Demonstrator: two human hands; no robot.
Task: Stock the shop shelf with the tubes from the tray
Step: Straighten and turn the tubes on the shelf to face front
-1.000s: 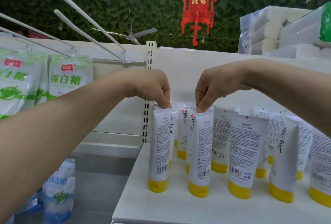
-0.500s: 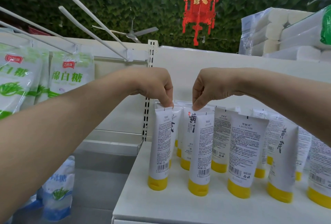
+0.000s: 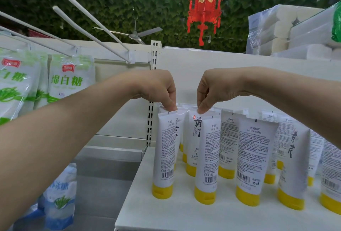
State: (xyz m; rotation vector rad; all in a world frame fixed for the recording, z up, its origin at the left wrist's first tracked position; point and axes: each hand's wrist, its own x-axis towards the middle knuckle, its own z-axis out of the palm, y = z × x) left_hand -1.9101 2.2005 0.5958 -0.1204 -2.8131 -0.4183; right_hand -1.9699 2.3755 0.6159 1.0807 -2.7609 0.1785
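- The left hand (image 3: 158, 88) reaches down from above with its fingers curled together. The thumb tip pinches the crimped top edge of the front-left tube (image 3: 165, 147), and the fingers behind that crimp are hidden.
- The right hand (image 3: 217, 88) mirrors it, with its fingertips closed on the top of the lettered tube (image 3: 193, 138). This is the tube with bold black characters, standing one row back.
- The key relation is that each held tube sits straight below its hand. Its long axis is upright, with the yellow cap down on the shelf (image 3: 166, 216) and the flat crimp up.
- Any further placing would therefore likely be a short nudge or a straight release from the top, not a reach.
- The lettered tube stands between the front-left tube and the second front tube (image 3: 208, 157), just behind both and partly screened by the latter.
- The left hand is nearer the shelf's left edge, and the right hand is nearer the standing tubes (image 3: 256, 157) that fill the shelf to the right.
- No tray is in view, so how many tubes remain cannot be told.
- Compared with a second ago, the two hands have drawn closer together. The lettered tube has shifted left into the gap, so more of its black characters show, and the front-left tube looks unmoved.
- Sugar bags (image 3: 70, 83) hang on the neighbouring rack, well apart to the left.
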